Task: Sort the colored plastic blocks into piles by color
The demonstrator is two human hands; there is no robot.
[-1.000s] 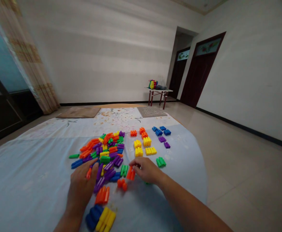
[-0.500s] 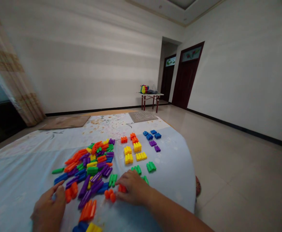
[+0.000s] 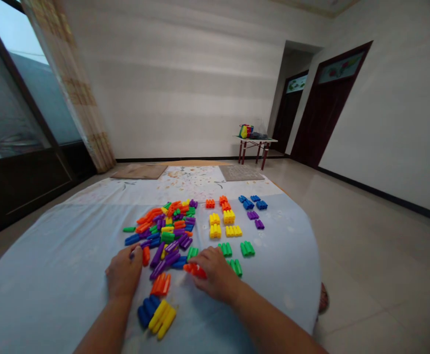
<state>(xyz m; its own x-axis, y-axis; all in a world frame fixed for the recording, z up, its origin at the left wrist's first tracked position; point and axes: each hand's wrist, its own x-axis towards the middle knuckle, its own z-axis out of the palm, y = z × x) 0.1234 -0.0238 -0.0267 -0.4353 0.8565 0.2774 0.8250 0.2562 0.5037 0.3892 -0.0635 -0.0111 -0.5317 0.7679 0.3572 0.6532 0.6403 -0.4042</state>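
Observation:
My right hand point(image 3: 216, 273) is closed over orange plastic blocks point(image 3: 194, 270), which show past its fingertips just above the cloth. My left hand point(image 3: 124, 275) rests at the near left edge of a mixed pile of coloured blocks point(image 3: 168, 236). Its fingers are curled, with a dark bit showing between thumb and finger; what they hold is mostly hidden. An orange block point(image 3: 146, 256) lies against that thumb. Between my forearms are an orange joined block point(image 3: 161, 284), a blue one point(image 3: 149, 309) and a yellow one point(image 3: 162, 318).
Right of the pile sit sorted groups: orange point(image 3: 224, 202), yellow point(image 3: 229, 217), blue point(image 3: 261, 205), purple point(image 3: 252, 215) and green point(image 3: 247, 249). A pale blue cloth point(image 3: 71, 255) covers the table. Two flat boards point(image 3: 140, 171) lie at its far side. A small table point(image 3: 255, 140) stands behind.
The view has swung left and tilted, shifting everything rightward. My left hand has moved in against the orange block and its fingers have curled. My right hand has gathered the orange blocks under its fingers.

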